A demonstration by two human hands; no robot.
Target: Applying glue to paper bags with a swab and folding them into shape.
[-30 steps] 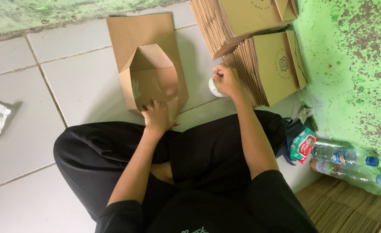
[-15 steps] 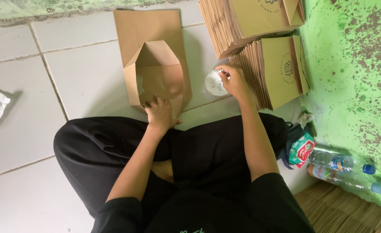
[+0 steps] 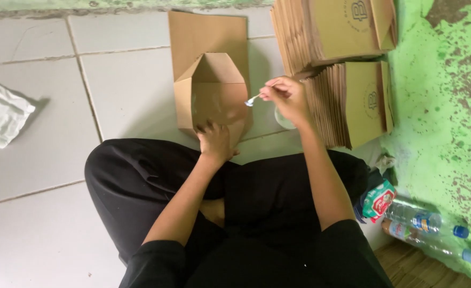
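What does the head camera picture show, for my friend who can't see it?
A person sits cross-legged on a white tile floor, left hand pressing a partly folded brown bag, right hand holding a small white stick over it. Stacks of flat bags stand by a green wall, with two bottles nearby.

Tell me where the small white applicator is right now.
In the head view, the white applicator is pinched in the right hand, its tip over the brown paper bag.

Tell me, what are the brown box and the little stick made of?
The box looks like brown kraft cardboard: matte, with sharp folds. The stick in the right hand seems to be clear or white plastic with a pale tip, but it is too small to be sure.
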